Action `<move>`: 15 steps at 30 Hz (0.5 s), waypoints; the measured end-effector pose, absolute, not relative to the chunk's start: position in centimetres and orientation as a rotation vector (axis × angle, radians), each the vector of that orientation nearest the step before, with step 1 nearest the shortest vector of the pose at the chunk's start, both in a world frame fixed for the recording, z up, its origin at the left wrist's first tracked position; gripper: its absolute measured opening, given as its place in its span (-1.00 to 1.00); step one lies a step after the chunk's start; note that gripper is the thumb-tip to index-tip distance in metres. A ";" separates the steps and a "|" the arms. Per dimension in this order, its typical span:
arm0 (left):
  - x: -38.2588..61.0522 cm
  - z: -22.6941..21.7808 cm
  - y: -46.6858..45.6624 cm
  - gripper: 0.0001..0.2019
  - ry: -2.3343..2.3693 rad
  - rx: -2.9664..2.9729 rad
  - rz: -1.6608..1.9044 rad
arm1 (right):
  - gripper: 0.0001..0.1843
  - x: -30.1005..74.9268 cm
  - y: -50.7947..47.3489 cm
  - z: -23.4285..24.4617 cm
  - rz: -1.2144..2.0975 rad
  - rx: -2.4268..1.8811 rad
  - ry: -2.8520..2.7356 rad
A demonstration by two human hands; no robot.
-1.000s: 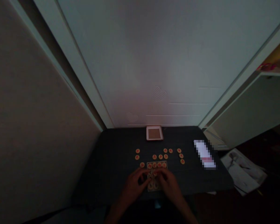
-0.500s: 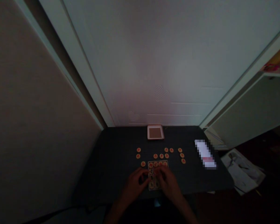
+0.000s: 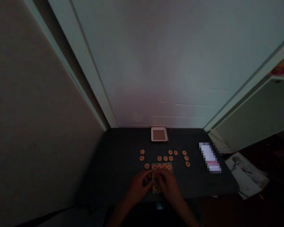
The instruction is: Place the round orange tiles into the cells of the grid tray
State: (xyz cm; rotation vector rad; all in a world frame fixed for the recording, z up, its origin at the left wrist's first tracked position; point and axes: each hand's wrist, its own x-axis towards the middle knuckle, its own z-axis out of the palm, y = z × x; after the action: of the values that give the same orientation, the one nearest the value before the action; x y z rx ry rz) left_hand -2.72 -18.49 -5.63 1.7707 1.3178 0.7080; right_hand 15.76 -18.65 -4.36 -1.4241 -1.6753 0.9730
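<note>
A shallow box [image 3: 155, 191] of round xiangqi pieces lies near the front of the dark table; a row of red-marked pieces [image 3: 159, 166] shows along its far side. My left hand [image 3: 138, 185] is at the box's left edge, fingers curled, thumb and forefinger reaching over it. Above the box's middle and right part is my right hand [image 3: 169, 185], its fingers bent close together and covering several pieces. Whatever sits in the fingertips of either hand is too dark and hidden to make out. Beyond the box, several loose xiangqi pieces [image 3: 165, 158] lie face up.
At the table's back edge, by the white panel [image 3: 142, 63], sits a shallow square tray [image 3: 152, 135], brown inside. A blurred-out bright object [image 3: 209, 156] lies on the right of the table [image 3: 118, 142]. Papers [image 3: 246, 176] are lower down beyond the right edge.
The view has shifted slightly, so the table's contents appear a little further right. My right hand has moved left over the box, closer to my left fingertips, and covers more of the pieces.
</note>
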 end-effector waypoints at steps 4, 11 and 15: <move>-2.8 -5.6 -18.5 -0.67 1.324 1.759 0.718 | -0.73 15.5 -18.7 -4.3 0.990 -1.399 -1.694; -2.8 -5.3 -18.5 -0.68 1.318 1.747 0.730 | -0.75 15.5 -18.7 -4.2 0.974 -1.439 -1.677; -2.7 -5.3 -18.6 -0.68 1.327 1.736 0.736 | -0.76 15.4 -18.9 -4.5 0.941 -1.484 -1.678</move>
State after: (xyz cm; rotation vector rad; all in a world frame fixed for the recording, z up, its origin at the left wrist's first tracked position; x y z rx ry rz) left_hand -2.69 -18.57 -5.28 1.7365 1.3266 0.7359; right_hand 15.39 -18.89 -4.51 -1.4836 -1.6785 0.9407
